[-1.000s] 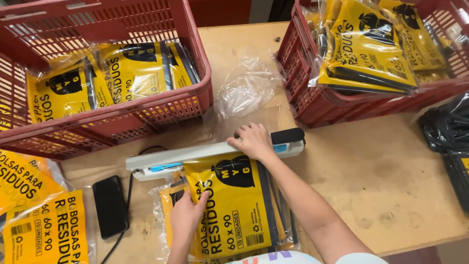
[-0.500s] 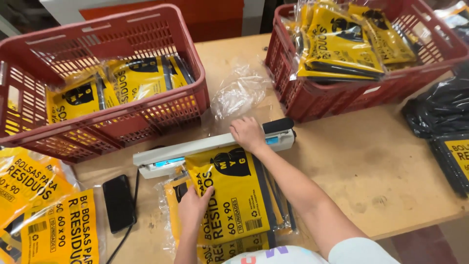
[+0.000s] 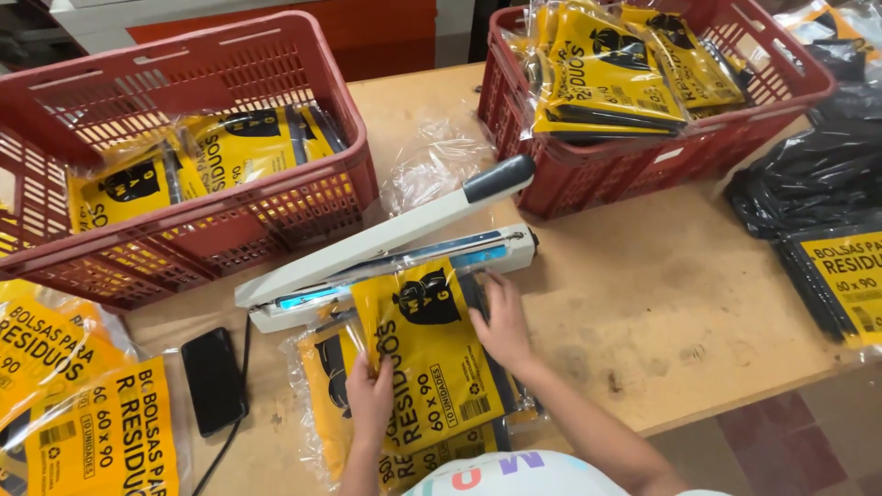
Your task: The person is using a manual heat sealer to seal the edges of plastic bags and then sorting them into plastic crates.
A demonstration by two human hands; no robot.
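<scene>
At the near edge of the counter [image 3: 643, 303], roughly midway along it, a yellow packet of black bags in clear plastic [image 3: 432, 354] lies flat with its top end under the raised arm of a white heat sealer [image 3: 386, 253]. The left hand [image 3: 369, 400] grips the packet's near left edge, fingers curled over it. The right hand [image 3: 501, 321] presses flat on the packet's right side, fingers spread and holding nothing. The packet rests on more yellow packets [image 3: 322, 404] stacked beneath it (their edges peek out on the left).

The sealer sits just beyond the packet, lying slantwise across the counter; its arm is lifted at the right end, where a dark handle [image 3: 498, 178] stands clear of the base. A black phone [image 3: 213, 378] lies to the left of the stack, near a dark cable [image 3: 241, 386].

Toward the far left corner stands a red plastic basket [image 3: 211, 211] with several yellow packets inside. Toward the far right corner a second red basket [image 3: 698, 147] is piled high with packets. Between the baskets lies crumpled clear plastic [image 3: 434, 161]. At the near left corner lie loose yellow packets [image 3: 83, 413]; at the right edge, black bags [image 3: 808, 179] and another yellow-labelled bundle [image 3: 841, 276].
</scene>
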